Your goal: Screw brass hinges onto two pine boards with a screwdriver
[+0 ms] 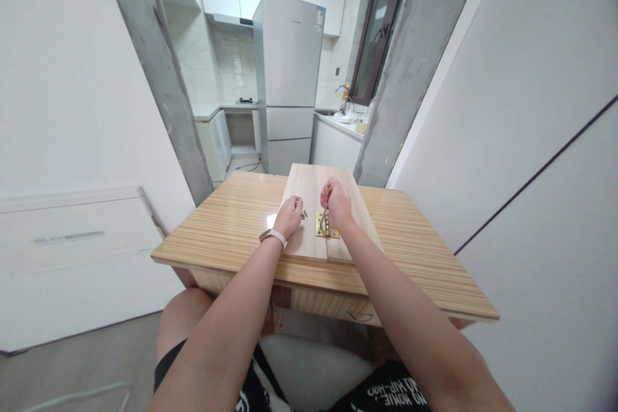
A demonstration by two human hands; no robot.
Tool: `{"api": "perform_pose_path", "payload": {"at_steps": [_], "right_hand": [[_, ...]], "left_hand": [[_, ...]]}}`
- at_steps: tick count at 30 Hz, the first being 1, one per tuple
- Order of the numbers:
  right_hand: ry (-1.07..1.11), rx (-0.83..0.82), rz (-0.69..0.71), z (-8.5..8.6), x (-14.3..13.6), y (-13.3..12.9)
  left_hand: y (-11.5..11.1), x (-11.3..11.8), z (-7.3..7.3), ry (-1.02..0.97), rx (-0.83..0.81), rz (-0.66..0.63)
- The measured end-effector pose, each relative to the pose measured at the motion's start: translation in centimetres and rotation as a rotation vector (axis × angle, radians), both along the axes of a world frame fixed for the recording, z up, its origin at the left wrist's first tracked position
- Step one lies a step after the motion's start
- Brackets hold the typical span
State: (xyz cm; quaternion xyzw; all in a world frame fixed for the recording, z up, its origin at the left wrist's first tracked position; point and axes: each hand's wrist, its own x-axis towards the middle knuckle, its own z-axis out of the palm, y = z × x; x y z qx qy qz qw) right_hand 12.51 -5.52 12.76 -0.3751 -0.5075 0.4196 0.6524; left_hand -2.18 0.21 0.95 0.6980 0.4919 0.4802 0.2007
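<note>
Two pale wooden boards lie side by side on the table: a left board [304,243] and a right board [360,219]. Across their seam sits a brass hinge [320,225] with screw holes in its leaves. My right hand [339,201] is closed in a fist around a screwdriver [325,215], whose shaft slants down to the hinge; the fist hides most of the handle. Resting on the left board, my left hand [290,215] has its fingers curled closed, and whatever they hold is hidden. Several small dark screws [304,214] lie beside its fingertips.
The wood-grain table [232,219] has a drawer handle [360,317] at its front. White panels stand close on the left and right. Beyond the table are a silver fridge [290,58], a kitchen counter [338,123] and a tap [343,93].
</note>
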Motion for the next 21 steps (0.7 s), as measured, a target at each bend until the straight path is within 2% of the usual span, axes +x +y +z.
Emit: {"api": "perform_pose_path", "payload": {"at_steps": [10, 16, 21], "right_hand": [[-0.01, -0.012, -0.034, -0.05, -0.07, -0.02], [-0.093, 0.003, -0.042, -0.4, -0.05, 0.07], [-0.195, 0.044, -0.13, -0.36, -0.52, 0.21]], "left_hand": [[0.06, -0.01, -0.08, 0.011, 0.007, 0.001], [0.0, 0.02, -0.01, 0.005, 0.0, -0.005], [-0.04, 0.07, 0.1, 0.0, -0.01, -0.014]]}}
